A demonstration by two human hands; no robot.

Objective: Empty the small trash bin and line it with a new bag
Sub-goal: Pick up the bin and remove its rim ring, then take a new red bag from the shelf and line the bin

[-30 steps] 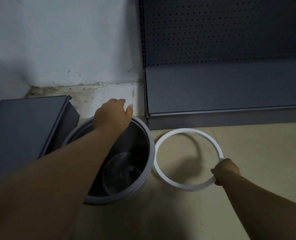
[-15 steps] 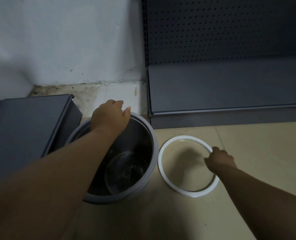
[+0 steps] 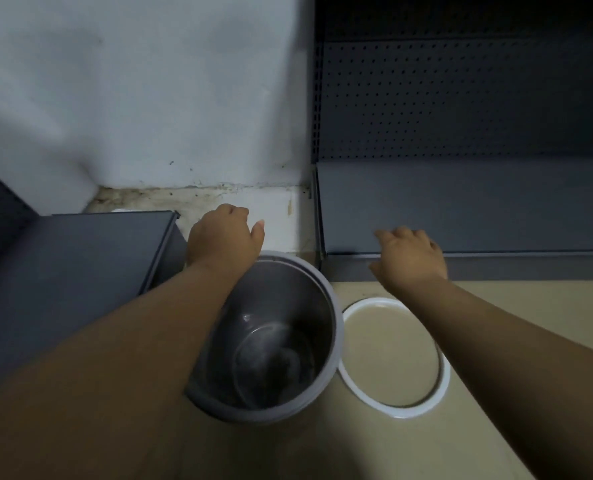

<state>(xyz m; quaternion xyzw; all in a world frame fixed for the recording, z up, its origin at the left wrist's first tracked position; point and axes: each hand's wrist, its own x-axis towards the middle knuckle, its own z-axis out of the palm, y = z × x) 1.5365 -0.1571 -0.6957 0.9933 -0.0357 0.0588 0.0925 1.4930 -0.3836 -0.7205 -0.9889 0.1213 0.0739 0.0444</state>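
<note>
The small grey trash bin [image 3: 333, 341] stands on the floor with no bag in it, and its bare inside shows. My left hand [image 3: 224, 240] hovers just past the bin's far left rim with loosely curled fingers and the thumb out; I see nothing in it. Flat on the floor, right beside the bin, lies the white plastic ring [image 3: 444, 375]. My right hand [image 3: 409, 261] is lifted beyond the ring, in front of the low shelf edge, with relaxed fingers and nothing held.
A dark grey shelf unit [image 3: 461, 202] with a perforated back panel stands at the right rear. A dark grey box-like base [image 3: 80, 265] sits left of the bin. A white wall [image 3: 149, 98] with a stained foot runs behind. The floor is beige.
My right hand set the white ring flat on the floor, let go and moved up toward the shelf. My left hand lifted off the bin's far rim.
</note>
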